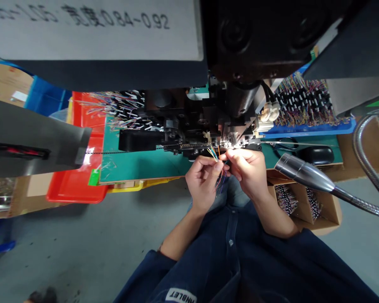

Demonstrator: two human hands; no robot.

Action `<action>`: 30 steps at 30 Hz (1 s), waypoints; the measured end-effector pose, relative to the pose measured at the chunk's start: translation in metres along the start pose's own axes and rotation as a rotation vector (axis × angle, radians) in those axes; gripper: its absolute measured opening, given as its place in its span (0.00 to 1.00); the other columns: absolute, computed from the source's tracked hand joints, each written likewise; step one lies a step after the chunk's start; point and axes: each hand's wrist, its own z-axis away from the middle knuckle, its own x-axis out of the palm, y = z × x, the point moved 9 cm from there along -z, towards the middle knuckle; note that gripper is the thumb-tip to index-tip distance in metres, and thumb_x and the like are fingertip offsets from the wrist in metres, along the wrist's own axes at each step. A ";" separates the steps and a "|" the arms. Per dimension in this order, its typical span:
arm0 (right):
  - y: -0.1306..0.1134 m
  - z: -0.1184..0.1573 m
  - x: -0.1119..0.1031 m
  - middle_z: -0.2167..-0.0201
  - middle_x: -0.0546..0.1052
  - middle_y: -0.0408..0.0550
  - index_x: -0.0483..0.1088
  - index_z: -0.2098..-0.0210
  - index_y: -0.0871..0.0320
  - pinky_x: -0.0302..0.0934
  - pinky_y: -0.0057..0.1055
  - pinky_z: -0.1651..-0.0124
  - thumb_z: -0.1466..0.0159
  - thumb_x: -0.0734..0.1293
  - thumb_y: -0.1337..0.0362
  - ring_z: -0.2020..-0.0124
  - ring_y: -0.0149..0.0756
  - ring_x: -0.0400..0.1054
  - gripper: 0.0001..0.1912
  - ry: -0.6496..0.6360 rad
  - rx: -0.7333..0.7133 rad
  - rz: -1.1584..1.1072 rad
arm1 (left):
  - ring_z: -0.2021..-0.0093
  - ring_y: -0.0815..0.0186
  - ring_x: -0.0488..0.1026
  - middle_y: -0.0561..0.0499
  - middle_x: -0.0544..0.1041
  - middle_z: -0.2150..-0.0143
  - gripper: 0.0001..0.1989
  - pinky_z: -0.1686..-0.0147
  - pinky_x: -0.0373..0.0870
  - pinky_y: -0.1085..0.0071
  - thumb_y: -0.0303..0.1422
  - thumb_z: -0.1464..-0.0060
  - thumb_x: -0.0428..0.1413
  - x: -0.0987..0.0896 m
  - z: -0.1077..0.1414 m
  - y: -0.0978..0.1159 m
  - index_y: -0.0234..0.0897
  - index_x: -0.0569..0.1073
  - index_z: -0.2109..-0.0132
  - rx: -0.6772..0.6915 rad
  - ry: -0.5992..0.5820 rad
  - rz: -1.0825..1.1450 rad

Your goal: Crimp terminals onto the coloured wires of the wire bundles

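Observation:
My left hand (205, 180) pinches a small bundle of thin coloured wires (212, 153), whose ends fan out above the fingertips in yellow, white, blue and green. Close beside it, touching or almost touching, my right hand (246, 168) is closed with thumb and forefinger on an orange wire (219, 150) that points up at the machine. More loose wire ends hang below, between the two hands. Both hands sit right in front of the working head of a dark crimping machine (205, 122). The exact tip of the orange wire is lost among the metal parts.
A red tray (77, 191) and piled wire bundles (123, 107) lie left. At right are a blue tray (309, 131) of wire bundles, scissors (286, 144), a black mouse-shaped object (317, 155), a gooseneck lamp (306, 173) and a divided cardboard box (326, 225). Green mat (145, 164) covers the bench.

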 end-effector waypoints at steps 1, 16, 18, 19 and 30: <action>0.000 0.000 0.000 0.88 0.65 0.34 0.90 0.65 0.54 0.65 0.33 0.75 0.31 0.81 0.46 0.84 0.30 0.57 0.18 0.003 0.003 0.010 | 0.70 0.68 0.85 0.54 0.86 0.64 0.14 0.67 0.86 0.73 0.42 0.30 0.74 0.000 0.000 0.001 0.41 0.81 0.57 0.007 -0.001 0.006; -0.014 0.007 0.002 0.80 0.74 0.40 0.86 0.65 0.52 0.62 0.35 0.78 0.29 0.81 0.43 0.82 0.31 0.60 0.20 -0.081 -0.044 0.157 | 0.70 0.65 0.86 0.53 0.86 0.66 0.17 0.71 0.86 0.71 0.44 0.32 0.75 0.006 0.004 -0.006 0.41 0.78 0.59 -0.042 -0.077 0.028; -0.011 0.005 0.001 0.81 0.74 0.39 0.87 0.65 0.53 0.61 0.33 0.78 0.28 0.80 0.45 0.83 0.29 0.58 0.18 -0.070 -0.039 0.123 | 0.69 0.65 0.86 0.53 0.86 0.66 0.19 0.71 0.85 0.72 0.45 0.32 0.76 0.004 0.003 -0.007 0.40 0.77 0.61 -0.050 -0.061 0.033; -0.009 0.005 0.000 0.82 0.73 0.38 0.88 0.64 0.53 0.61 0.33 0.78 0.28 0.80 0.47 0.83 0.29 0.57 0.17 -0.065 -0.035 0.103 | 0.69 0.65 0.87 0.53 0.86 0.66 0.20 0.71 0.85 0.72 0.45 0.32 0.76 0.004 0.003 -0.008 0.40 0.77 0.61 -0.055 -0.053 0.038; -0.002 0.002 0.003 0.88 0.66 0.35 0.90 0.63 0.54 0.68 0.35 0.71 0.29 0.79 0.47 0.83 0.31 0.59 0.17 -0.027 0.048 0.038 | 0.67 0.66 0.87 0.52 0.87 0.61 0.17 0.67 0.86 0.71 0.43 0.31 0.75 0.003 0.001 -0.005 0.40 0.79 0.58 -0.011 0.010 0.058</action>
